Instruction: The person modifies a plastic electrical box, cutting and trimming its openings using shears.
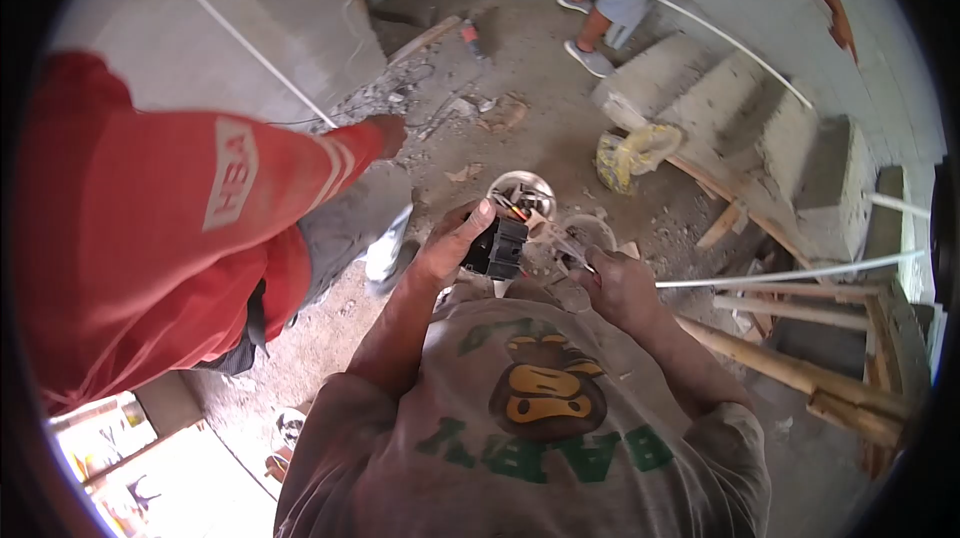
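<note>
Black and seemingly plastic, the ribbed box is lying in the left hand, in front of the shirt and above the floor; the fingers are grasping its side while the thumb is pressing near its upper edge. It is probably weighing little and feeling stiff, with thin ribs that are risking chips under a hard squeeze, so the broad outer walls are offering the safest hold. The right hand is gripping a slim pale item, too blurred to name, near the bucket.
</note>
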{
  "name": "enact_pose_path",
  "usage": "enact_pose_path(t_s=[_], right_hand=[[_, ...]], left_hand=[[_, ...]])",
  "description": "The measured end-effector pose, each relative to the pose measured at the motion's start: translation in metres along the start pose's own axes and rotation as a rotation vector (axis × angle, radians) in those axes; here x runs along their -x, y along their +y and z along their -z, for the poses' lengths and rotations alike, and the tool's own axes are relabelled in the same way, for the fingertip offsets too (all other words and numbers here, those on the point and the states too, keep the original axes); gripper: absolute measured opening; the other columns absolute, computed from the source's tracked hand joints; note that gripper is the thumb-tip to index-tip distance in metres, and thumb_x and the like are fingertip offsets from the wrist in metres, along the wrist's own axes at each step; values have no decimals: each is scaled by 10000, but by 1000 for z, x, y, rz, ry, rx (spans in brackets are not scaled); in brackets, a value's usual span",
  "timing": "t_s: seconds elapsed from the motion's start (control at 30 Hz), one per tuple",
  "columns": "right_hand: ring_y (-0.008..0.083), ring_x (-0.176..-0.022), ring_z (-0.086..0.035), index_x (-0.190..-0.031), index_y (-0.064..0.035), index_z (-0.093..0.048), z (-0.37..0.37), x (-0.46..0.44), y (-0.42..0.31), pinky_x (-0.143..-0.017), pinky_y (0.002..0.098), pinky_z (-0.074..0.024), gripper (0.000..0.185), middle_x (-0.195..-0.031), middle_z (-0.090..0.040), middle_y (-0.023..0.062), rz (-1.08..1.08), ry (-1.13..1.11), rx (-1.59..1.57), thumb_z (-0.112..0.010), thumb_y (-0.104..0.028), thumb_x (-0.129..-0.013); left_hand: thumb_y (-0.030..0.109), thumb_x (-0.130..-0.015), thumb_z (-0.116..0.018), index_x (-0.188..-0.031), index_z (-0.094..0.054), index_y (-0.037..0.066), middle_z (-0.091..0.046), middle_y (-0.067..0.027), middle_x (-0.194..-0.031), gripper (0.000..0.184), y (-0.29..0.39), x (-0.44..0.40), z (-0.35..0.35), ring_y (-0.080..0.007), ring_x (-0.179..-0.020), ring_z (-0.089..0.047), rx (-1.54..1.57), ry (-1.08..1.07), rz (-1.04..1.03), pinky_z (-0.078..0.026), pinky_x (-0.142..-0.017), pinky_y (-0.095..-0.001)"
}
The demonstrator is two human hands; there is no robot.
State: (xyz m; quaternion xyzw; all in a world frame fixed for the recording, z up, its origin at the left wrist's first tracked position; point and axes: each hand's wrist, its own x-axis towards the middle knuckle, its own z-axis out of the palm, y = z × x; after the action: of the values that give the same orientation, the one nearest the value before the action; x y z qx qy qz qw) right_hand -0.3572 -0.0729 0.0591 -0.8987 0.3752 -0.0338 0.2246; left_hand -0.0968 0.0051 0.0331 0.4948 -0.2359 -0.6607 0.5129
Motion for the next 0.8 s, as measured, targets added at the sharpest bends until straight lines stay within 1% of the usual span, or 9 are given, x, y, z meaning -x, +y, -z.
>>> enact_pose_path(t_s=[0.07,0.17,0.27,0.37,0.47,0.57,0.67,0.77,0.8], right_hand=[[374,-707,-650,-1050,-62,-617,5,10,2,-618,484,-500,287,-749,-644,163,-57,20,-15,-689,-252,-847],[380,-739,-656,-1101,-64,-601,10,22,3,-620,477,-507,318,-768,-656,173,-65,14,-43,-688,-225,-841],[329,-723,-678,-1116,-70,-604,7,30,1,-623,458,-514,304,-731,-638,156,-97,-35,-19,-684,-205,-856],[245,-679,-686,-1113,-43,-607,-2,28,2,-582,403,-527,288,-685,-620,108,-260,-127,-393,-674,-196,-878],[181,-661,-668,-1091,-4,-608,3,19,-7,-548,330,-529,274,-668,-600,63,-639,-291,-1218,-668,-181,-890],[172,-607,-666,-1026,-1,-586,-8,24,-7,-491,311,-503,168,-665,-622,79,-671,-282,-1297,-617,-126,-918],[145,-647,-650,-1013,-11,-579,-17,30,-1,-538,288,-497,154,-712,-623,75,-654,-263,-1358,-636,-101,-900],[116,-706,-617,-1049,-3,-582,-26,30,-10,-599,258,-480,196,-780,-622,58,-675,-280,-1651,-649,-82,-882],[112,-721,-609,-1050,-5,-590,-25,25,-13,-616,266,-480,204,-797,-622,49,-630,-335,-1554,-653,-92,-877]], left_hand=[[611,-927,-523,-1173,-630,0,-683,-77,-980,667,-13,-8,-8,-130,-837,-656,-4,18,45,-552,-754,-292],[590,-936,-528,-1129,-651,15,-684,-62,-965,618,-19,-14,-19,-123,-831,-651,-3,-14,23,-542,-756,-287],[568,-944,-532,-1093,-663,28,-687,-54,-950,575,-29,-23,-20,-110,-820,-644,-55,17,13,-527,-751,-274],[538,-980,-476,-1073,-631,16,-656,-49,-879,552,-43,-25,-12,-108,-756,-638,-182,63,-74,-550,-674,-274],[542,-978,-472,-1083,-627,24,-656,-57,-875,551,-44,-6,-9,-119,-749,-646,-65,163,-51,-562,-669,-286],[492,-978,-516,-1070,-645,25,-679,-59,-903,494,-46,11,11,-134,-772,-653,51,281,-40,-555,-705,-297],[530,-966,-510,-1109,-615,15,-669,-85,-917,545,-47,25,23,-158,-769,-660,124,405,-18,-568,-705,-326],[561,-957,-500,-1101,-612,14,-663,-87,-901,577,-44,31,26,-168,-783,-663,152,462,-72,-570,-708,-334],[593,-948,-489,-1087,-612,11,-658,-83,-894,611,-43,32,27,-171,-791,-657,139,463,-78,-564,-713,-337]])
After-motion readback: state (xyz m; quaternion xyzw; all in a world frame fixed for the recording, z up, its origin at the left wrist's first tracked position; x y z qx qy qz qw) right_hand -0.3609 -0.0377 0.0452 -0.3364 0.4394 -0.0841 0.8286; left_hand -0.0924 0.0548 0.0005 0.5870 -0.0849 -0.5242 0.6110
